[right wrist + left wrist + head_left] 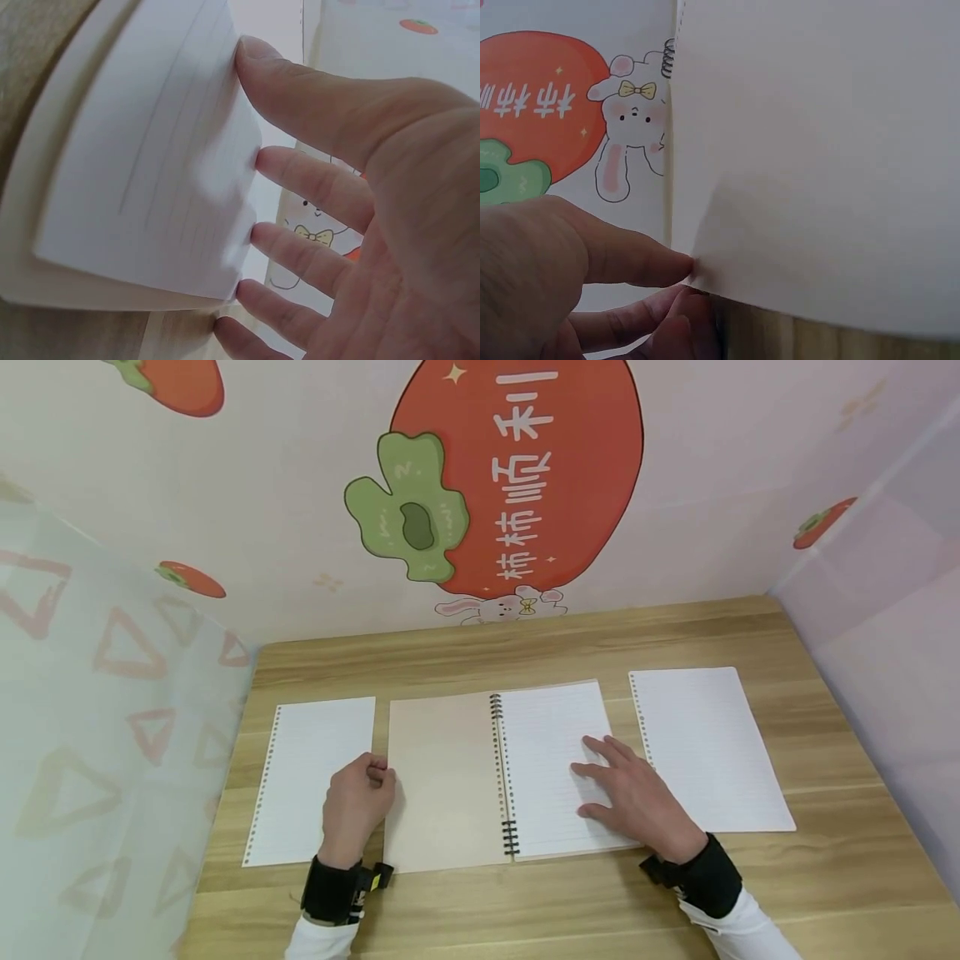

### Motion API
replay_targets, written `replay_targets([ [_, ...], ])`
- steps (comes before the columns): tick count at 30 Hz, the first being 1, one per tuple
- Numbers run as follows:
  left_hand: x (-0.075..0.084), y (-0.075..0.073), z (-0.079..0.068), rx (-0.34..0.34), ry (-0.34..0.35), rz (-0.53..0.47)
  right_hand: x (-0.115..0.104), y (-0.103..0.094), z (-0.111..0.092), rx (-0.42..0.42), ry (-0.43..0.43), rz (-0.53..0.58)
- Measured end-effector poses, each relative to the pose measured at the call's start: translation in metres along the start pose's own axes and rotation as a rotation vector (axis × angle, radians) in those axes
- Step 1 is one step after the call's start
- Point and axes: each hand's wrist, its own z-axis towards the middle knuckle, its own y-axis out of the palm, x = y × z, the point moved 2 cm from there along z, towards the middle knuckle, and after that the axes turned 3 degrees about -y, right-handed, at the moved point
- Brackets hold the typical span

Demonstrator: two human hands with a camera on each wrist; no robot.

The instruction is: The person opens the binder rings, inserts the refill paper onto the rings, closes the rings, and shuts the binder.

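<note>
A spiral-bound notebook lies open on the wooden table, its plain beige cover (444,785) on the left and a white lined page (543,735) on the right. Black coils (496,707) show at the top and bottom of the spine. My left hand (356,806) pinches the cover's left edge; in the left wrist view its thumb (641,259) lies on the cover with the other fingers below the edge. Spread across the right part of the lined page, my right hand (645,797) rests its fingertips on the paper, as the right wrist view also shows.
A loose punched sheet (311,760) lies left of the notebook, partly under the left hand in the head view. Another punched sheet (708,743) lies to the right. Printed walls (300,527) border the wooden table (570,910) at the back and sides.
</note>
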Motion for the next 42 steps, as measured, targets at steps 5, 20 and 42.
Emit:
replay_targets([
  [5, 0.001, 0.001, 0.001, -0.011, -0.017, 0.029, -0.001, 0.001, 0.0, 0.016, -0.019, -0.012],
  [20, 0.015, -0.008, 0.01, 0.004, 0.121, 0.092, 0.001, -0.013, 0.012, 0.075, -0.081, -0.022],
  [42, 0.098, 0.023, 0.065, -0.14, 0.379, 0.085, -0.005, -0.023, 0.11, -0.042, -0.123, 0.14],
])
